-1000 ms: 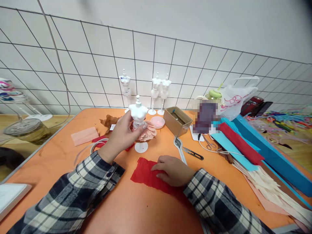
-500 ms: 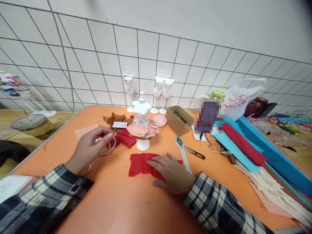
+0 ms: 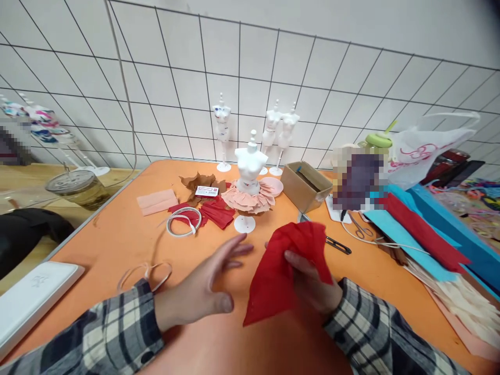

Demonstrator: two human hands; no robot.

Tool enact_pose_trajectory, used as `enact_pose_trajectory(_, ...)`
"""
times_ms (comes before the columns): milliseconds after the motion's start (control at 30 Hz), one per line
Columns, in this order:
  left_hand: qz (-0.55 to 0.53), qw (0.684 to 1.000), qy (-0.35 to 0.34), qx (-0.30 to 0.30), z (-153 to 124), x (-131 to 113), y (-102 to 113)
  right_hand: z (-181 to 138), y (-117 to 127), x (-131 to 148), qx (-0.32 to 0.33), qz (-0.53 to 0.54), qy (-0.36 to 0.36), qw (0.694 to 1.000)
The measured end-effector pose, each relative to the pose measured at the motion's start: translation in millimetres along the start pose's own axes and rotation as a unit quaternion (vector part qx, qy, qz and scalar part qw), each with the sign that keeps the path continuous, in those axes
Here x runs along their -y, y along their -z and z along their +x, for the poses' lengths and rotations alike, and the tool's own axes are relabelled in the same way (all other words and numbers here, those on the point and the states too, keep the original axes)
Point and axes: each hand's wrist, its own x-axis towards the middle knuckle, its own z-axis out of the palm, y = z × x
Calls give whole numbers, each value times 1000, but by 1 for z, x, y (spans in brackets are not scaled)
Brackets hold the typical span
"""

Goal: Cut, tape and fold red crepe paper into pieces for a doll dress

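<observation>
My right hand point(image 3: 312, 284) holds a sheet of red crepe paper point(image 3: 285, 271) lifted off the orange table point(image 3: 117, 229), fingers closed on it. My left hand point(image 3: 203, 286) is open, fingers stretched toward the paper's left edge, apart from it. Behind them a small white mannequin bust point(image 3: 249, 166) stands on a round base and wears a pink ruffled skirt point(image 3: 247, 200). Folded red paper pieces point(image 3: 216, 213) and a coil of white ribbon point(image 3: 183, 222) lie to its left.
Three more small mannequins point(image 3: 273, 133) stand by the wire grid wall. A cardboard box point(image 3: 307, 185), pink dish point(image 3: 273, 185), scissors point(image 3: 334, 240), thread snips, stacked blue, red and cream paper point(image 3: 425, 234), a plastic bag point(image 3: 425, 148) and a glass jar point(image 3: 76, 188) surround the table.
My left hand let go of the mannequin, swung out left and came back beside the red paper. My right hand went from pressing the red paper flat to holding it up.
</observation>
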Motion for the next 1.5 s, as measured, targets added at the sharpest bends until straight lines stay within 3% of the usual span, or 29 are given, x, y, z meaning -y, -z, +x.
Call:
enact_pose_trajectory(100,-91,995,46,17,9,7,-21,1,-5,-5,7,15,-34,999)
enact_pose_trajectory(200,-117,987,114,4,18,12,-24,4,-5,-8,-17,5,-9,1000)
enact_pose_trajectory(333,-102,981,161,-30,22,10,-7,13,7,-5,-68,-9,47,997)
enact_pose_trajectory(533,-13,978,208,25,21,7,22,38,44,9,-144,-87,140,976)
enact_pose_trajectory(600,61,977,204,12,21,10,27,44,54,13,-175,-170,172,955)
enact_pose_trajectory(733,242,961,125,-36,21,17,32,48,64,17,-185,-345,163,906)
enact_pose_trajectory(800,319,942,102,-33,21,17,34,45,63,19,-202,-433,209,853)
enact_pose_trajectory(833,361,928,84,-31,20,17,34,43,62,20,-212,-480,255,812)
enact_pose_trajectory(933,487,871,-2,-59,19,14,33,35,55,21,-149,-609,366,687)
enact_pose_trajectory(1000,534,840,-52,-81,17,13,30,31,49,20,-47,-674,360,643)
enact_pose_trajectory(1100,557,822,-99,-63,15,16,20,27,42,14,73,-745,285,599)
enact_pose_trajectory(1200,561,822,-97,3,15,21,13,25,37,10,125,-774,217,581)
enact_pose_trajectory(1300,548,831,-69,59,14,24,13,22,32,11,120,-783,177,585)
enact_pose_trajectory(1433,531,840,-64,95,13,21,18,19,28,15,95,-778,184,594)
enact_pose_trajectory(1500,527,841,-76,95,13,20,19,18,29,16,117,-775,187,593)
